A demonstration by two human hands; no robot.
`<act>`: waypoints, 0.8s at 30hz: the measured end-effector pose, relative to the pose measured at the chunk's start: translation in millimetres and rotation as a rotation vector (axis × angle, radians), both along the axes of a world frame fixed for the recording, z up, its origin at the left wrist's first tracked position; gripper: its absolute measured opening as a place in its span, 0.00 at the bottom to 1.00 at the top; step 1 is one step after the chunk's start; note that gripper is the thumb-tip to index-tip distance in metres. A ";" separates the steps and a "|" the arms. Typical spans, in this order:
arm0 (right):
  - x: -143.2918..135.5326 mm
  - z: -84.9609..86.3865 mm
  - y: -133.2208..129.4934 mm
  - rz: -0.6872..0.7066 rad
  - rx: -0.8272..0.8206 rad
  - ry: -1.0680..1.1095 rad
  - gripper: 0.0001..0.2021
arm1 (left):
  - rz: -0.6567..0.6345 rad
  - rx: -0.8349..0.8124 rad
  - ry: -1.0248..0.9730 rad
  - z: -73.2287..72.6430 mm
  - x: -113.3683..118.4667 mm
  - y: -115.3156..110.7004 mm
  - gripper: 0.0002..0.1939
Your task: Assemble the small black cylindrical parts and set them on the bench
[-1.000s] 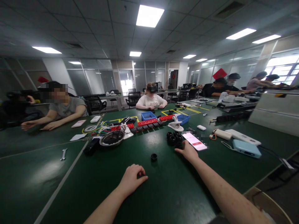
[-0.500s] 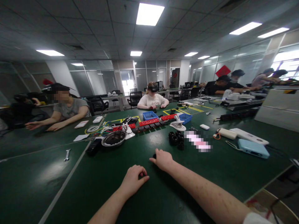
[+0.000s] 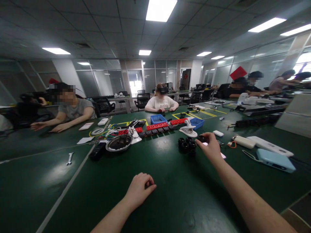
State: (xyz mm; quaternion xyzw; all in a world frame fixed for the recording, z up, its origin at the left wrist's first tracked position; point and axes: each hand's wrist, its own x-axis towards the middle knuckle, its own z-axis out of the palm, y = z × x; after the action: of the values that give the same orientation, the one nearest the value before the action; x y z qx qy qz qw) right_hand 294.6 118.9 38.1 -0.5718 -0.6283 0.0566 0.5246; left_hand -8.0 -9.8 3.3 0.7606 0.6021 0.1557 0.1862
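Note:
My left hand (image 3: 141, 187) rests on the green table (image 3: 165, 210), its fingers loosely curled and the thumb a little apart. Nothing shows in it. With thumb and fingertips, my right hand (image 3: 211, 147) pinches a small black round part (image 3: 201, 138), partly covered by the fingers. Just left of this hand stand several black cylindrical parts (image 3: 186, 146) in a tight cluster. Under and behind the right hand lies a phone-like pale flat item (image 3: 223, 155), mostly hidden.
A white clamp stand (image 3: 188, 129), blue trays (image 3: 157, 119), red strips (image 3: 156, 126) and a round metal dish (image 3: 119, 142) lie farther back. A light-blue box (image 3: 275, 159) sits at the right, a wrench (image 3: 70, 158) at the left. Co-workers sit around.
My right hand has moved right and away from me, from the middle of the table to beside the black cluster, carrying the small black part. The left hand stays put. The view has turned slightly.

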 end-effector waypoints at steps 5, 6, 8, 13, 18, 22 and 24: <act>10.2 -34.6 12.5 0.015 -0.178 0.047 0.16 | 0.009 -0.026 0.023 0.8 2.4 1.2 0.08; 9.1 -35.9 11.1 0.019 -0.183 0.006 0.16 | 0.009 -0.028 0.028 0.5 2.7 1.7 0.09; 4.8 -34.8 7.5 0.042 -0.186 -0.078 0.15 | 0.010 -0.033 0.030 -0.4 2.6 2.7 0.09; -6.2 -37.3 6.7 0.091 -0.206 -0.324 0.19 | 0.008 -0.026 0.007 -1.5 1.9 2.8 0.10; -7.9 -43.3 4.5 0.055 -0.271 -0.480 0.18 | 0.010 -0.030 0.004 0.3 2.1 1.0 0.10; -8.9 -28.6 -4.3 -0.053 -0.113 -0.548 0.21 | 0.006 -0.014 0.000 1.0 1.5 -0.4 0.10; -13.0 -14.5 -2.6 -0.093 -0.067 -0.583 0.19 | 0.005 -0.014 -0.002 1.5 1.2 -1.2 0.10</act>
State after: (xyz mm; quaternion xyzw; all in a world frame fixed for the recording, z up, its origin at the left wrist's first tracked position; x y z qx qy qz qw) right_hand 281.6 116.3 23.5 -0.6089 -0.7235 -0.1136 0.3049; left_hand -6.9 -11.0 4.8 0.7577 0.6049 0.1525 0.1917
